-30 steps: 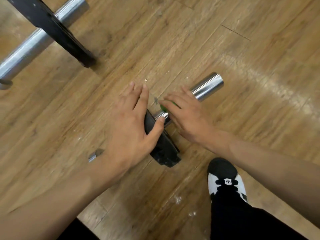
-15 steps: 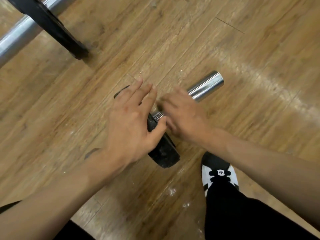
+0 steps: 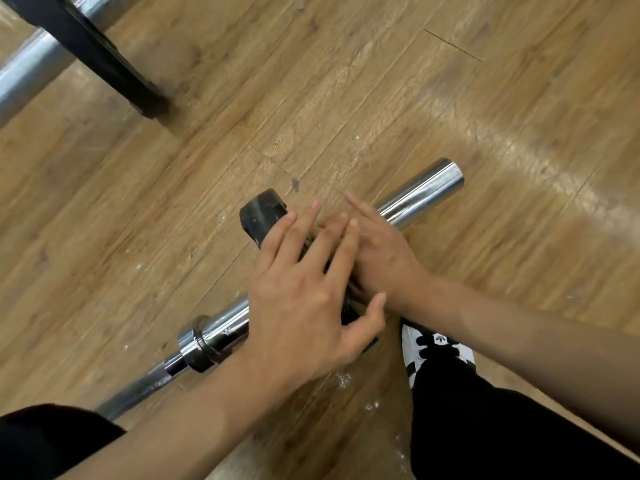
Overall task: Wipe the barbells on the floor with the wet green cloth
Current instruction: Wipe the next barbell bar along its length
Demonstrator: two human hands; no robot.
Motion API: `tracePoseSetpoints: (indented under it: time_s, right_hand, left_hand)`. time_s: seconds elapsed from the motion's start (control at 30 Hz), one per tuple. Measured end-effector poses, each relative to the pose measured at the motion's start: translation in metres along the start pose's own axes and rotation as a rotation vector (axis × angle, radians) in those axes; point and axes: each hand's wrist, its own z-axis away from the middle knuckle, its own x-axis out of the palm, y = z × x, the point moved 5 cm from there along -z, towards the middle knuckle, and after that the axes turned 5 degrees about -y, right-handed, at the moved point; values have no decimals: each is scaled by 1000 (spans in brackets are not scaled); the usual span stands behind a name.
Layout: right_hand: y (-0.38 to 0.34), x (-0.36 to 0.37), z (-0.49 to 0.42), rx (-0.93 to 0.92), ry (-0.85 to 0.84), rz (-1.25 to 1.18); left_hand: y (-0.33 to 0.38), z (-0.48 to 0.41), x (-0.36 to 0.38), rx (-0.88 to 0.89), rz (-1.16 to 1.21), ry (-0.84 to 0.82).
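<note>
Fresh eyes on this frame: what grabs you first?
Both hands meet mid-frame on the near barbell. The left hand lies with spread fingers across its black plate, and the right hand sits beside it on the chrome sleeve. A second barbell crosses the top left corner, and a black-and-white shoe stands just below the hands.

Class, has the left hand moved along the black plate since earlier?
Yes: the left hand slid along the black plate toward its near end, uncovering its far end.
</note>
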Motion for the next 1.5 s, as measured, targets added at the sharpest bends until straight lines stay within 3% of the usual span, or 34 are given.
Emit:
tracePoseSetpoints:
  time_s: [0.1,0.23,0.33,0.37,0.47,0.53,0.67,0.77,0.8,0.9,0.97,1.03,1.13,1.23,1.33,1.4,1.43,1.5]
  right_hand:
    - [32,-24,15,-116,-6,9]
    - [112,-66,32,289,114,95]
    - [90,-50,21,538,159,113]
    - [69,-39,12,496,152,84]
    - [9,-10,-3,88,53,-2]
    - [22,-20,-2,-33,3,37]
    - [96,-51,9,290,130,71]
    - [89,-47,1,506,259,76]
    - [71,-38,-10,482,261,54]
    - [13,-7,-38,105,131,-22]
    - [18,-9,-46,-55,26,54]
    - [56,-18,-55,6,51,89]
    - [112,-39,-55,280,153,71]
    - [87,-26,-67,414,199,82]
    - [27,3,-80,116,168,-3]
    - [26,8,-87,-95,123,6]
    - [41,3,-90,-123,143,44]
    - [87,-9,-93,-6,237,90]
  left_hand:
    - [-1,4,-1,80,-31,-29]
    - [-10,-4,-1,58,1,3]
    - [-17,-10,-1,40,22,28]
    - [-20,-11,-1,38,27,23]
    - [-26,-14,-2,38,51,-2]
    - [-29,-15,-3,60,52,-25]
    - [-42,-25,-3,81,72,-57]
    - [-59,-36,-5,59,116,-84]
    - [-65,-40,-5,52,127,-109]
    - [-88,-54,-5,-6,136,-196]
    - [-101,-60,-12,-59,89,-192]
    - [-104,-56,-25,-60,25,-116]
    - [-86,-45,-23,18,-14,-115]
    - [-82,-42,-13,-66,-131,-76]
    - [-95,-51,-13,-161,-113,-49]
    - [-107,-59,-16,-191,-111,-83]
    - [-114,-63,-18,-213,-118,-97]
    - [-125,-68,-23,-274,-152,-98]
